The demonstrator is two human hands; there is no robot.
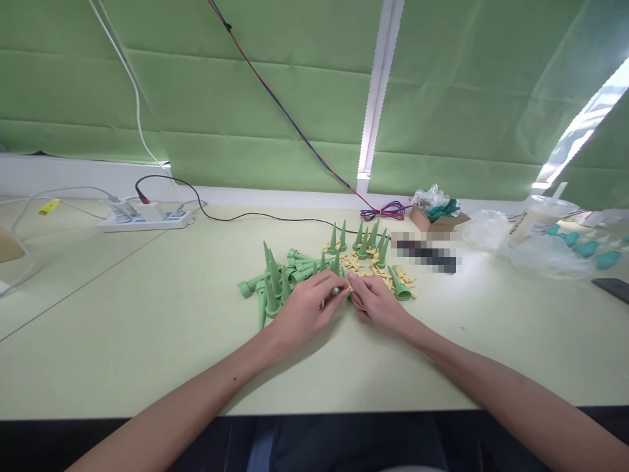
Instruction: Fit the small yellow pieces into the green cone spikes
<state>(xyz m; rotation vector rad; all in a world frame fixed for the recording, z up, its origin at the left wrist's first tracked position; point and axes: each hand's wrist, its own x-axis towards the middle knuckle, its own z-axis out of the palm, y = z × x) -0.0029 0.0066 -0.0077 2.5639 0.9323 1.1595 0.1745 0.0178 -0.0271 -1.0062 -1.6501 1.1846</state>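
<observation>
My left hand (310, 305) is closed around a green plastic cone (336, 290), of which only a small part shows between the fingers. Close against it, my right hand (377, 301) is pinched shut at the same spot; what its fingertips hold is too small and covered to make out. Several green cones (272, 278) stand or lie in a heap beside and behind my left hand. Small yellow plastic pieces (381, 259) are scattered behind my right hand among more upright cones (363, 246). One cone (400, 285) lies tilted just right of that hand.
A white power strip (147, 223) with plugs sits at the back left, its black cable running along the table. At the back right are a small cardboard box (437, 219), a bundled red-blue wire (386, 211), a drink cup (538, 219), plastic bags and teal parts (587, 249).
</observation>
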